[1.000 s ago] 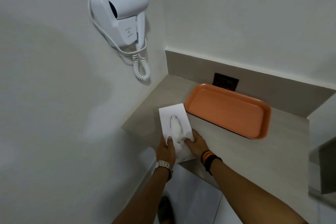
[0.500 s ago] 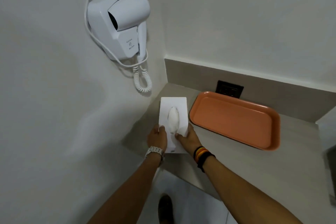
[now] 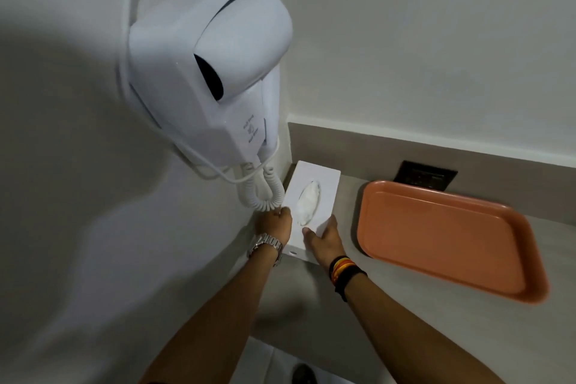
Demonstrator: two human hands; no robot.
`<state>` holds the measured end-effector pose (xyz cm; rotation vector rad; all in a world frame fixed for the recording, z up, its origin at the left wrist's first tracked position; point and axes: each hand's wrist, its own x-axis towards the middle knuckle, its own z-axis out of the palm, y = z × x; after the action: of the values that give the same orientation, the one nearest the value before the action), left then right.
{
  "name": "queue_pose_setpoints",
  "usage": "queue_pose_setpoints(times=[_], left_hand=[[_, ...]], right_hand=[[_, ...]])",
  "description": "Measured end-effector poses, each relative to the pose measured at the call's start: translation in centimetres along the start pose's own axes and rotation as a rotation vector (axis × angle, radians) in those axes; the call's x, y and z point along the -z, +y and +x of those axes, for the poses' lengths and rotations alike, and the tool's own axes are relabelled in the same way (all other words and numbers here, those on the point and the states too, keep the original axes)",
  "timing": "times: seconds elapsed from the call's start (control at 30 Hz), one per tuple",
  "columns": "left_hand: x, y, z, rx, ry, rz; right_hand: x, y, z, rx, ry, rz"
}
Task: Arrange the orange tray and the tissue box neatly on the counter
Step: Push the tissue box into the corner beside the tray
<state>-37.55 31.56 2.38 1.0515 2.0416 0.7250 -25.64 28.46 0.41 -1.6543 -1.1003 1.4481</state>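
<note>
Closest to us are our two forearms reaching in, and both hands are on the near end of the tissue box (image 3: 314, 193). Our left hand (image 3: 276, 224) has its fingers curled around the box's left edge, right by the wall, and our right hand (image 3: 322, 238) has its thumb lying on top with the other fingers wrapped over the right edge, so we're clamping it from both sides.

The box sits flat on the counter (image 3: 311, 299), tucked into the left corner, long side roughly along the wall. Best bet from here, we reckon: keep the pressure even on both sides and slide rather than lift, so it squares up against the wall and the back splash without skewing. The coiled cord (image 3: 261, 193) of the hair dryer (image 3: 212, 81) dangles just above the box's left edge, so we'd keep the push low to avoid snagging it.

Further right, the orange tray (image 3: 436, 237) lies near the box but apart from it, angled a little, in front of a dark wall socket (image 3: 425, 175). It probably wants straightening afterwards.
</note>
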Motion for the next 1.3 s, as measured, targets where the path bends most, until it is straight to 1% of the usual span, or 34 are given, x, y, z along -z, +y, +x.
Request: queue_pose_setpoints(times=[0.07,0.4,0.5,0.57,0.63,0.73,0.8,0.87,0.93,1.07,1.13,1.3], left_hand=[[-0.1,-0.4,0.9,0.003,0.021,-0.033],[-0.4,-1.8,2.6,0.035,0.026,0.066],[-0.9,-2.3,2.6,-0.032,0.043,0.139],[-1.2,-2.9,2.0,-0.149,0.071,0.226],[-1.5,-4.0,0.8,-0.291,0.064,0.316],[-2.1,-6.5,-2.5,-0.512,0.078,0.534],[-2.5,-8.1,-5.0,-0.652,0.092,0.647],[-3.0,-9.4,-6.9,-0.709,0.062,0.736],[-3.4,-10.3,-8.1,-0.723,0.033,0.805],[-4.7,-11.1,-9.0,-0.697,-0.044,0.883],[-5.4,-11.2,-9.0,-0.656,-0.053,0.885],[-6.2,-11.4,-8.6,-0.623,-0.038,0.913]], right_hand=[[-0.7,0.2,0.4,-0.024,0.01,-0.009],[-2.4,1.0,2.1,-0.057,-0.039,-0.047],[-2.0,0.9,2.2,-0.053,-0.064,-0.05],[-1.6,1.1,1.7,0.01,-0.067,-0.081],[-0.9,2.0,0.6,0.119,-0.043,-0.233],[0.6,4.8,-1.5,0.369,0.026,-0.6],[1.7,6.9,-2.8,0.516,0.072,-0.801],[2.6,8.8,-3.7,0.588,0.097,-0.936],[3.3,10.2,-4.1,0.588,0.087,-1.024],[4.1,13.0,-4.6,0.463,-0.025,-1.155],[4.3,14.0,-4.6,0.409,-0.037,-1.173],[4.5,14.3,-4.3,0.404,-0.042,-1.18]])
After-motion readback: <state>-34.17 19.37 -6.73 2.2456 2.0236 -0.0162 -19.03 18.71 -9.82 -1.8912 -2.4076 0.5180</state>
